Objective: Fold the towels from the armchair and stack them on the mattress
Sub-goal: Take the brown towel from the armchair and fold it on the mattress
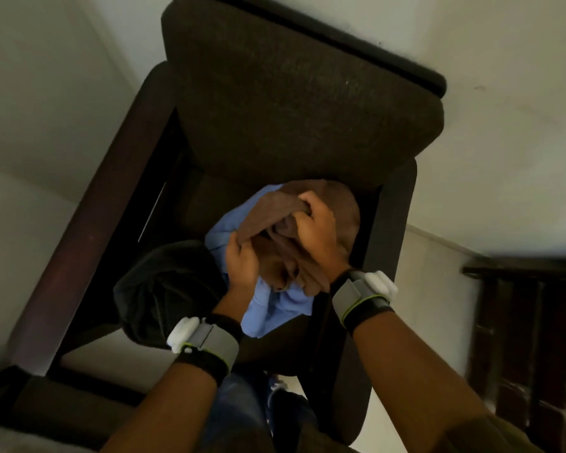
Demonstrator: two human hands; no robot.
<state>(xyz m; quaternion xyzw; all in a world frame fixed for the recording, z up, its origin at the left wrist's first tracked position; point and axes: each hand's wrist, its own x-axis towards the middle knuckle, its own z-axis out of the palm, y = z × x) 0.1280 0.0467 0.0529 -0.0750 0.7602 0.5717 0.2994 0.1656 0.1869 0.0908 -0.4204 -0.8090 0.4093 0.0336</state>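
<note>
A dark brown armchair [294,103] fills the middle of the head view, seen from above. On its seat lies a crumpled brown towel [337,197] on top of a light blue towel [275,305], with a black towel [164,289] hanging over the seat's front left. My left hand [241,261] grips the brown towel's left edge. My right hand [316,228] grips the same towel's upper edge, fingers curled into the cloth. Both wrists wear grey and black bands with white trackers. The mattress is out of view.
Pale walls stand behind and beside the chair. A dark wooden piece of furniture [530,338] stands at the right. Another dark wooden frame [46,403] sits at the lower left. My legs in blue jeans [239,413] show below the seat.
</note>
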